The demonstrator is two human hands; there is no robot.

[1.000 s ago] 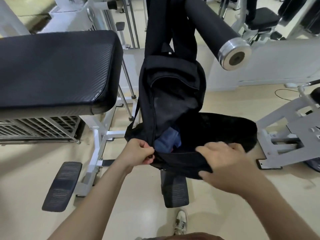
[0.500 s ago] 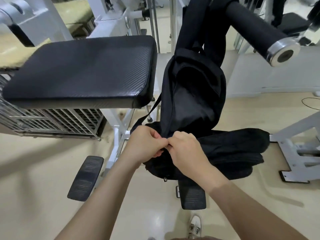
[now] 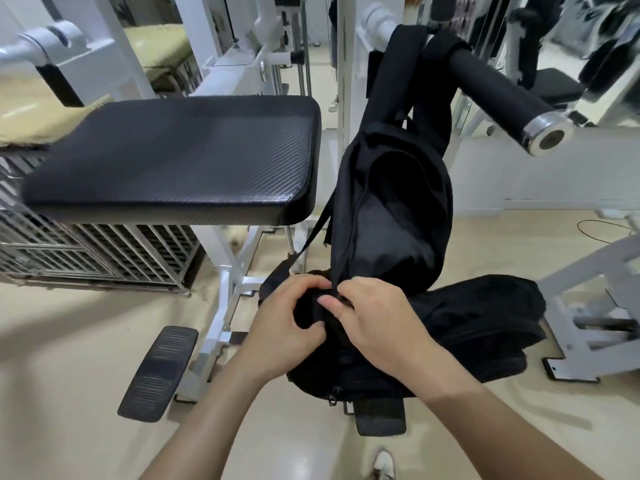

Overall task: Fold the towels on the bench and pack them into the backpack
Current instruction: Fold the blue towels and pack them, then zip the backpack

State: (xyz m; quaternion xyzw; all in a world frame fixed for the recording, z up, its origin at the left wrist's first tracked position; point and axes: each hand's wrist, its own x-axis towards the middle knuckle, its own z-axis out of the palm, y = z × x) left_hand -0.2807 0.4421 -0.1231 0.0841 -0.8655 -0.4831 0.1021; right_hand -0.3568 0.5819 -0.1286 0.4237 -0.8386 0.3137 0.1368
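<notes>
Head cam looks down at both forearms reaching forward and meeting at the front of the black backpack (image 3: 398, 216). The left hand (image 3: 287, 320) has its fingers curled round a bunch of the bag's fabric. The right hand (image 3: 377, 320) sits touching it, thumb and forefinger pinching something small at the seam. Looks like a zip pull, but it's too tiny and dark to be sure. The backpack hangs by its straps off a padded roller bar (image 3: 498, 95), just right of the desk (image 3: 180, 150), and its lower part sags out to the right beneath the hands. What's inside the bag is hidden by fabric and fingers. A white shoe (image 3: 384, 465) is cut off at the bottom edge.
</notes>
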